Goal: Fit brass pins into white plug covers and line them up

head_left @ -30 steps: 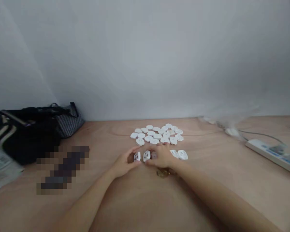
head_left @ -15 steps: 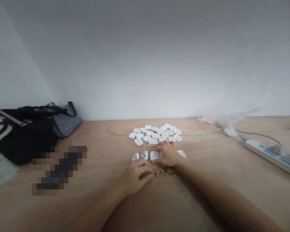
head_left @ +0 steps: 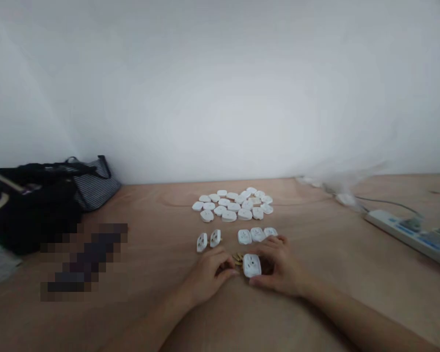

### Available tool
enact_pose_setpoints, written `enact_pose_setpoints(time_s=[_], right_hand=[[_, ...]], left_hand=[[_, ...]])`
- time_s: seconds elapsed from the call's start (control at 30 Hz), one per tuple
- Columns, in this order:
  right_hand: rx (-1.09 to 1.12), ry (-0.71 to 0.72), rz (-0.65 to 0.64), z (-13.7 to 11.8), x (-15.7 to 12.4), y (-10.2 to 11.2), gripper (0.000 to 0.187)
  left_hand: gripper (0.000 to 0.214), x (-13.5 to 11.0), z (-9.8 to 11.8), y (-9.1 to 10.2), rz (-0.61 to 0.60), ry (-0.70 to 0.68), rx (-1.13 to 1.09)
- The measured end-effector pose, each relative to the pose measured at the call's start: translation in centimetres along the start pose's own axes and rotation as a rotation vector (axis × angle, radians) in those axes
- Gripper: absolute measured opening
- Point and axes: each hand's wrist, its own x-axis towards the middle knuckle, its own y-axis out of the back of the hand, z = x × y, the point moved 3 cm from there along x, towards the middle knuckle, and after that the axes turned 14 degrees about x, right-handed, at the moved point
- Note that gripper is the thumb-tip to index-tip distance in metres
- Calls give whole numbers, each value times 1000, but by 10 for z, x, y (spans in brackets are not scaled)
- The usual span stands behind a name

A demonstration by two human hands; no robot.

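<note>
A white plug casing (head_left: 252, 266) with slots in its face is gripped between the thumb and fingers of my right hand (head_left: 280, 264), tilted up just above the wood. To its left, my left hand (head_left: 210, 274) has thumb and fingertips drawn together beside a small pile of brass pins (head_left: 238, 259). Whatever those fingertips pinch is too small to make out. Part of the pile is hidden behind the held casing. Two plug casings with pins, one (head_left: 202, 242) and another (head_left: 215, 238), stand on edge beyond my left hand. Beyond my right hand, three casings (head_left: 257, 234) form a row.
Several more white casings (head_left: 229, 215) lie clustered farther back on the wooden table (head_left: 161, 244). A black bag (head_left: 33, 210) and a pixelated dark object (head_left: 91, 254) are at left. A power strip (head_left: 407, 234) and clear plastic wrap (head_left: 344, 183) are at right.
My right hand has come back toward me from the row of casings, now holding one casing beside the brass pins. My left thumb and fingertips have closed closer together near the pile.
</note>
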Motion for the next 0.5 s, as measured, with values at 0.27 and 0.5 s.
enact_pose_setpoints(time_s=[0.27,0.5], right_hand=[[25,24,13,1,2,-6,44],[-24,9,25,4,1,-8,44]], left_hand=[[6,-3,1,1,-40,31,51],[10,-4,2,6,24,30,30]])
